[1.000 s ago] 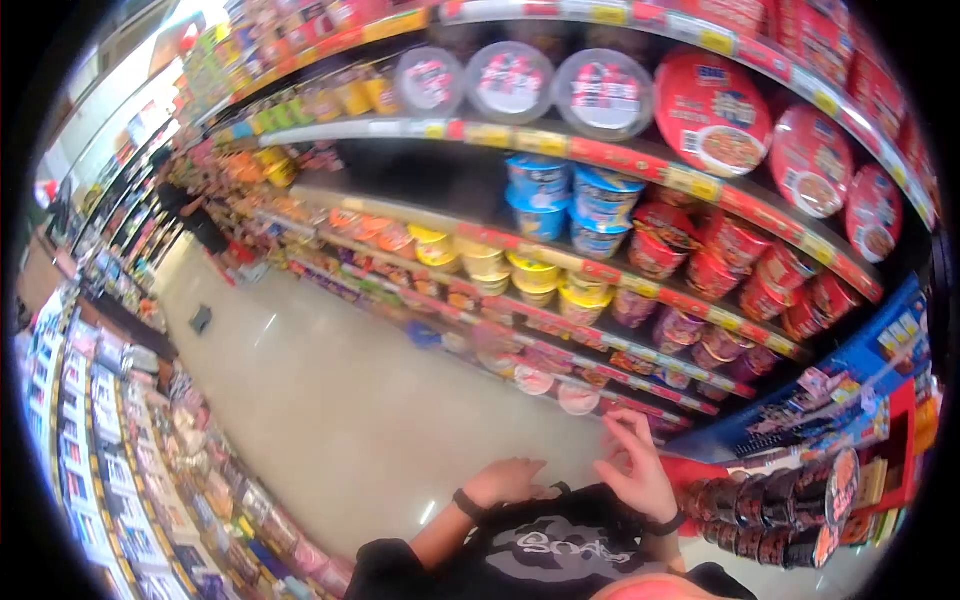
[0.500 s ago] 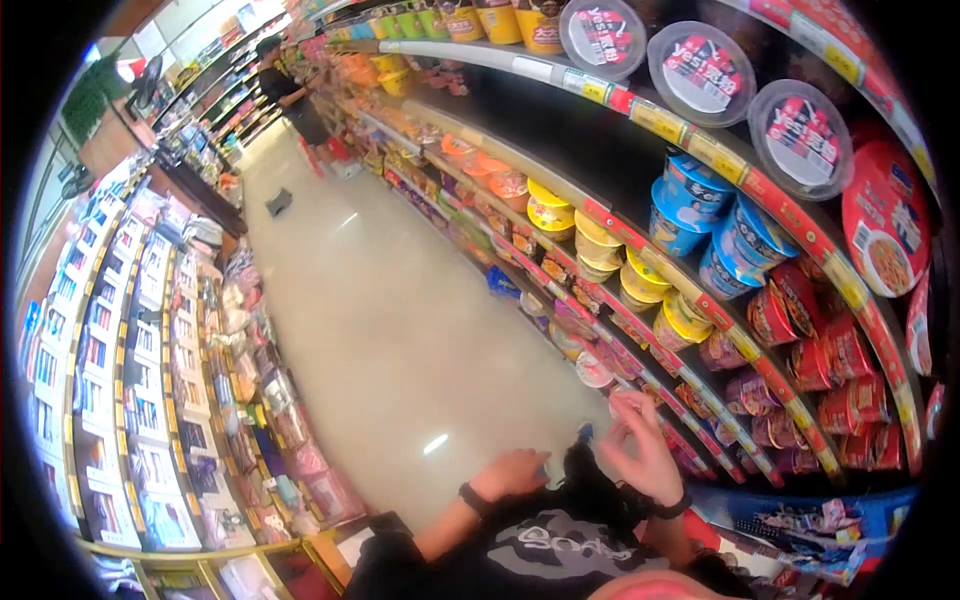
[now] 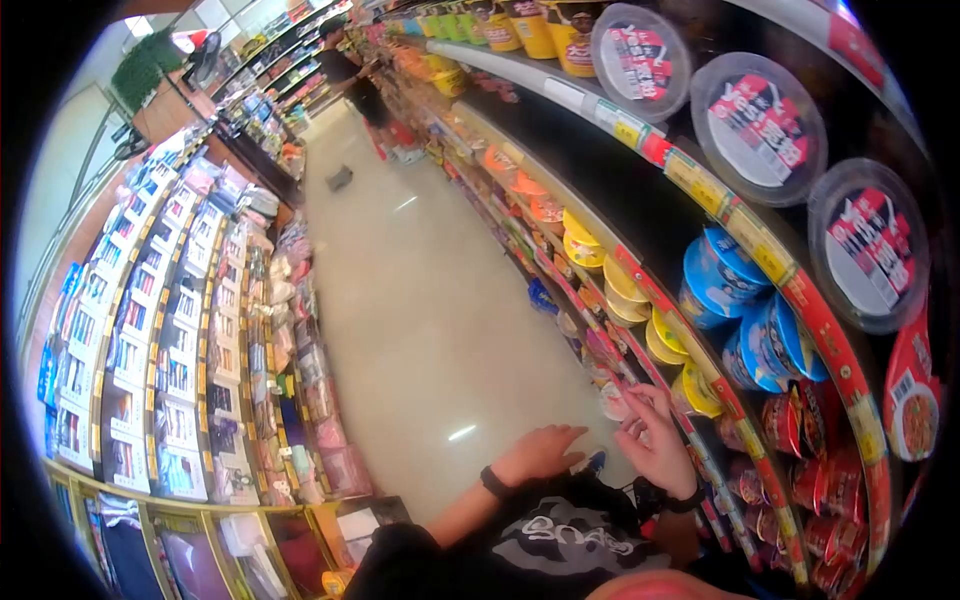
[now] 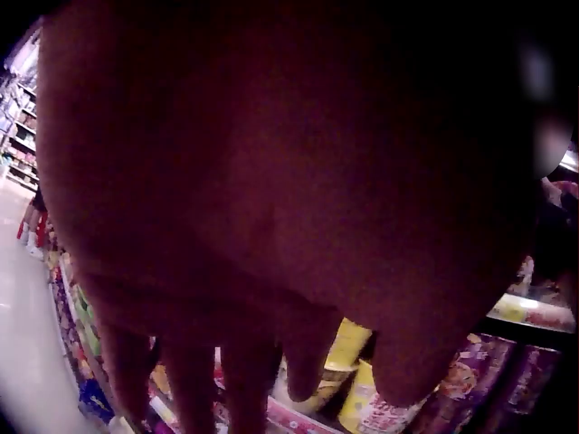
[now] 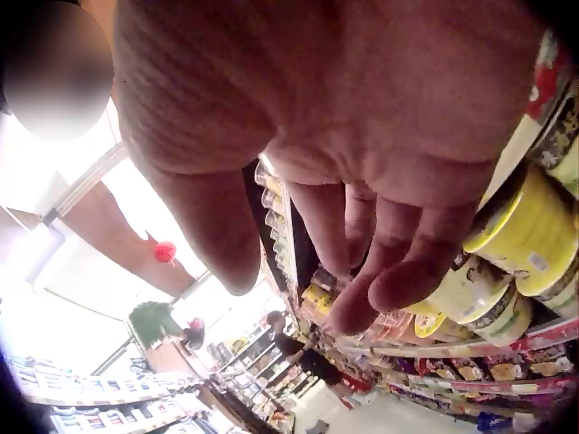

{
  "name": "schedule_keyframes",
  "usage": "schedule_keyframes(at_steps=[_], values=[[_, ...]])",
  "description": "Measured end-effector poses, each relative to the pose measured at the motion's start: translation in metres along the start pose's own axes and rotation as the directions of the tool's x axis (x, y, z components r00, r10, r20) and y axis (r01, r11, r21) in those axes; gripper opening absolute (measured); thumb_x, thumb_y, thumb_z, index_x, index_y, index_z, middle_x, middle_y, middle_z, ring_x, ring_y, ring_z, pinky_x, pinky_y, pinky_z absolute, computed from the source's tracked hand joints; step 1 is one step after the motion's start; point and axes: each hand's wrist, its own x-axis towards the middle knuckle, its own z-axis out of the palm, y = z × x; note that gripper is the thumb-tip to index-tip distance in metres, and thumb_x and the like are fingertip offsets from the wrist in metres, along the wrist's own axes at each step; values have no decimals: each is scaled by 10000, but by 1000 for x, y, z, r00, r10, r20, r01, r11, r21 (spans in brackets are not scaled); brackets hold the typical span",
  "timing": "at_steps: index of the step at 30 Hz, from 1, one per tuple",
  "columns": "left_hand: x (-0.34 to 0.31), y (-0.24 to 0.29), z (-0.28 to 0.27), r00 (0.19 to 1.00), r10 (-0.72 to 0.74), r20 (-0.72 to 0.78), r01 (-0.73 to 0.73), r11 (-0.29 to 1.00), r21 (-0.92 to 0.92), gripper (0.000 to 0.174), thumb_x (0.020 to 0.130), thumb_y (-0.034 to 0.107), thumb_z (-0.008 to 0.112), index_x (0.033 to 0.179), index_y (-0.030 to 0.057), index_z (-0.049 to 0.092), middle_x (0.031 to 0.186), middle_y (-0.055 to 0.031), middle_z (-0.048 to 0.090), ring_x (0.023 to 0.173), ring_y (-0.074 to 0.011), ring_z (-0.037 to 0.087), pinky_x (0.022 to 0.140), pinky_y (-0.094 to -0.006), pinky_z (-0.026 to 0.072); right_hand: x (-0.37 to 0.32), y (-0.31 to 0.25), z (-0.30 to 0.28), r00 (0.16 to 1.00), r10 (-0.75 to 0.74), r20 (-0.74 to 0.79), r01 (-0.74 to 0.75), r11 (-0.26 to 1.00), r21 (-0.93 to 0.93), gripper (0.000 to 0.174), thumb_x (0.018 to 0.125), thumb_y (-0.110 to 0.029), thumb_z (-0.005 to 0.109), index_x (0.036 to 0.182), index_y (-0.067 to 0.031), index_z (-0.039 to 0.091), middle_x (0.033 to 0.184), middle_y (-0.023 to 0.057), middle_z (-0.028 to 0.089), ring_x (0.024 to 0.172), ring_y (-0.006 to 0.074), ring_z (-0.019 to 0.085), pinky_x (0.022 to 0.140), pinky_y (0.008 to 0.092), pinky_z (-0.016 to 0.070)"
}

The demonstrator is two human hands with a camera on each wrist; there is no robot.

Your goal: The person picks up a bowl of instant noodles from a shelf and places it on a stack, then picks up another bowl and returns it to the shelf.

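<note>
My left hand (image 3: 540, 455) hangs in front of my black shirt, fingers loosely extended over the aisle floor. In the left wrist view its dark palm (image 4: 271, 199) fills most of the picture, with nothing held. Beside the shelves is my right hand (image 3: 658, 450), its fingers slightly bent and holding nothing; the right wrist view shows the same relaxed fingers (image 5: 398, 262). Nearest to it in the head view are yellow-lidded noodle cups (image 3: 695, 390) on a shelf. Higher up stand blue noodle buckets (image 3: 722, 275) and clear-lidded bowls (image 3: 760, 128).
Shelves with red and yellow price strips (image 3: 690, 175) run along my right. On the left is a rack of boxed goods (image 3: 130, 350). Between them stretches the pale aisle floor (image 3: 430, 300), with a person (image 3: 360, 90) at its far end and a dark object (image 3: 340, 178) lying on it.
The head view has swung right to left and forward along the aisle; the shelves on the right look closer and the left rack shows more. Both hands keep much the same pose, empty.
</note>
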Motion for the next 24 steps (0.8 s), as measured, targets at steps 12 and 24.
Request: schedule_keyframes(at_steps=[12, 24], values=[[-20, -59, -45, 939, -335, -80, 324, 938, -123, 539, 957, 355, 612, 1392, 43, 546, 1251, -236, 650, 1130, -427, 625, 962, -479, 513, 109, -2, 24, 971, -15, 237, 13, 1000, 7, 505, 886, 22, 685, 1363, 54, 521, 1374, 130, 463, 919, 175, 661, 703, 278, 542], [-8, -184, -124, 942, -224, -250, 219, 975, -49, 555, 952, 382, 605, 1391, 47, 545, 1194, -225, 668, 1124, -410, 618, 955, -490, 504, 213, -26, 80, 996, -16, 87, 25, 995, -100, 426, 906, -17, 683, 1311, 54, 573, 1343, 81, 477, 877, 135, 664, 715, 264, 549]])
